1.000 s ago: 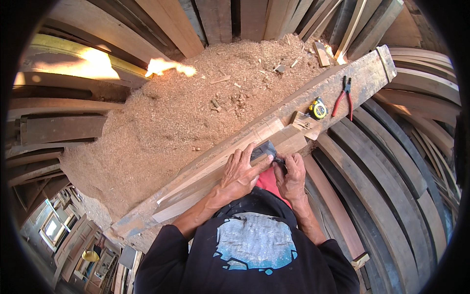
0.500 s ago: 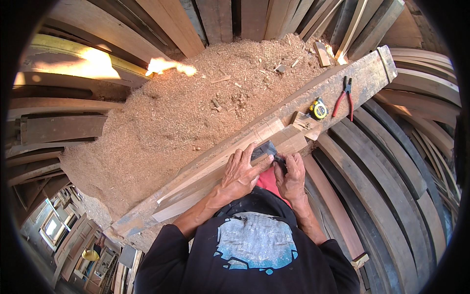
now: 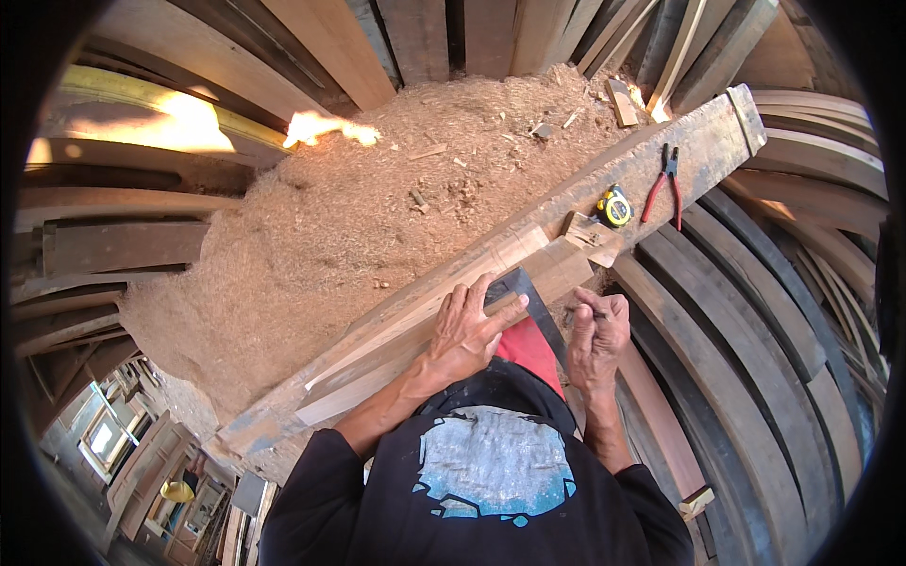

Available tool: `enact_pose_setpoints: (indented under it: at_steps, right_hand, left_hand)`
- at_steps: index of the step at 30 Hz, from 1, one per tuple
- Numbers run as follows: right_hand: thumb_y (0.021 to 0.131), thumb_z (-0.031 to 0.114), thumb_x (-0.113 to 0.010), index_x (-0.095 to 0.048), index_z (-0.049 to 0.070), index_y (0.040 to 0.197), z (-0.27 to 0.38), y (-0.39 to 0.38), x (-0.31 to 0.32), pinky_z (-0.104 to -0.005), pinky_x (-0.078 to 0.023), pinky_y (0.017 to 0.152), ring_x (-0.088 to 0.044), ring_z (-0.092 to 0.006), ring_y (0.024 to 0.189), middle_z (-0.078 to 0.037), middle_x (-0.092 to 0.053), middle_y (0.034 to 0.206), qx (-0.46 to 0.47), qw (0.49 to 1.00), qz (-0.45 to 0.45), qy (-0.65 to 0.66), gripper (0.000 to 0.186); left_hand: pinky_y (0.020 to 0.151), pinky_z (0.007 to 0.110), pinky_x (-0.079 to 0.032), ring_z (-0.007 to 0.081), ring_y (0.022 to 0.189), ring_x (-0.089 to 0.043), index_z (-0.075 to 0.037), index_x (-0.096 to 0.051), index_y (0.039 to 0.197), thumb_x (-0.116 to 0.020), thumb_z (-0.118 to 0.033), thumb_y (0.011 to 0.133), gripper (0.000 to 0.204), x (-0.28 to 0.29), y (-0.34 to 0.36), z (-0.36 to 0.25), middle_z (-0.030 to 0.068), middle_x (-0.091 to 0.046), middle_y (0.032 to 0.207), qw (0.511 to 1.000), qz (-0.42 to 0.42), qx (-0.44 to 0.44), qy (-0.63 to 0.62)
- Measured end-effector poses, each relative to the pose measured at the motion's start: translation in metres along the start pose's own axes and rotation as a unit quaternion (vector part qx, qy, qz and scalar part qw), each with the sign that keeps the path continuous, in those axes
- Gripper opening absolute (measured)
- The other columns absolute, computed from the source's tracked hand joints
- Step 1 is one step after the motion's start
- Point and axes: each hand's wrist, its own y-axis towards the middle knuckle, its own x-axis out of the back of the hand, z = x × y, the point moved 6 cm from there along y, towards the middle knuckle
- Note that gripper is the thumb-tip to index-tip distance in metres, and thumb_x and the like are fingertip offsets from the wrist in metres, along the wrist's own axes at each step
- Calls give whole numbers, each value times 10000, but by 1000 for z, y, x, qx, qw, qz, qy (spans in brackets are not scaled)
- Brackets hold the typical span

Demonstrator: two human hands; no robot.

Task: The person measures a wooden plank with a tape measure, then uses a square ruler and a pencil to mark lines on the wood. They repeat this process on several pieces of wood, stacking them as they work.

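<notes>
My left hand (image 3: 470, 325) lies over a pale wooden beam (image 3: 557, 269), its fingers holding a dark try square (image 3: 536, 300) against the wood. One arm of the square reaches past the beam's near edge, over a red patch of cloth (image 3: 526, 351). To the right, my right hand (image 3: 598, 341) is raised off the beam with its fingers pinched together. Something small and thin seems to be in that pinch, too small to name. The beam rests along a long, worn plank bench (image 3: 694, 156) that runs diagonally.
Beyond my hands on the bench lie a small wood block (image 3: 591, 238), a yellow and black tape measure (image 3: 614, 208) and red-handled pliers (image 3: 662, 189). Sawdust (image 3: 359, 226) heaps up behind the bench. Stacked boards (image 3: 746, 321) stand close on the right. A person in yellow (image 3: 176, 490) is far left.
My right hand has moved away from the square, to the right, uncovering the square's dark arm. My left hand stays on the beam.
</notes>
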Motion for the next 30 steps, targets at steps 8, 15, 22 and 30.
enact_pose_setpoints:
  at_steps: [8,15,22,30]
  right_hand:
    - [1021,111,-677,-764,-28,1131,-3,-2,-8,-393,-517,794,-662,-278,847,-150,-753,966,-16,991,72,108,197]
    - [1027,138,-651,-722,-3,992,0,-9,19,-441,-479,743,-606,-320,768,-140,-675,835,1,993,116,14,162]
    - [1034,131,-652,-616,13,923,-20,-18,2,-455,-460,691,-594,-354,758,-143,-588,801,15,999,38,-24,166]
    - [889,20,-768,-702,20,1115,-8,-23,-43,-434,-493,714,-599,-343,809,-150,-588,863,9,993,118,12,235]
  left_hand:
    - [1046,561,-488,493,1276,-514,-318,-597,1525,-837,-87,785,811,-2,-2,1,281,-428,1531,1000,2,-4,-2]
    - [1056,563,-485,492,1286,-518,-319,-577,1538,-832,-75,775,841,-2,-2,0,279,-421,1545,1000,-1,-9,-1]
    - [1076,558,-483,484,1319,-511,-320,-607,1509,-866,-103,770,813,1,-3,1,272,-444,1533,1000,-1,-4,-14]
    - [1074,549,-490,470,1304,-537,-304,-665,1446,-900,-138,768,737,7,-12,7,253,-486,1508,999,17,24,-32]
